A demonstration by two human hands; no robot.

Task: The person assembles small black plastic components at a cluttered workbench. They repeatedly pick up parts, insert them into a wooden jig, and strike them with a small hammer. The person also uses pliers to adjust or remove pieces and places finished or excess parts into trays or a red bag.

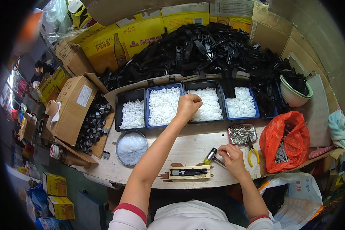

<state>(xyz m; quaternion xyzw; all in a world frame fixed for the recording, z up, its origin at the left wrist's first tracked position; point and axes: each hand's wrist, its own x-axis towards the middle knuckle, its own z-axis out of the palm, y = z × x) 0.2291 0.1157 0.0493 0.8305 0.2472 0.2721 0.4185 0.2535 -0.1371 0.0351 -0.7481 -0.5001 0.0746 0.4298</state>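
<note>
My left hand (pixel 188 108) reaches over the third bin (pixel 201 121) of small white plastic parts (pixel 210 105), its thumb and fingers pinched together; what they hold, if anything, is hidden. Close to the table's front, my right hand (pixel 234 162) is closed, fingertips together, beside a small hammer (pixel 210 156) with a yellow and black head. Whatever is in that pinch is too small to name. In front of me a wooden block fixture (pixel 174 177) cradles a long black part (pixel 194 171).
A round metal dish (pixel 132 164) of clear pieces stands at left. To the right are a tray of metal pins (pixel 241 135), yellow-handled pliers (pixel 253 156) and a red bag (pixel 270 149). Black parts (pixel 188 50) are heaped behind the bins; a cardboard box (pixel 71 107) stands left.
</note>
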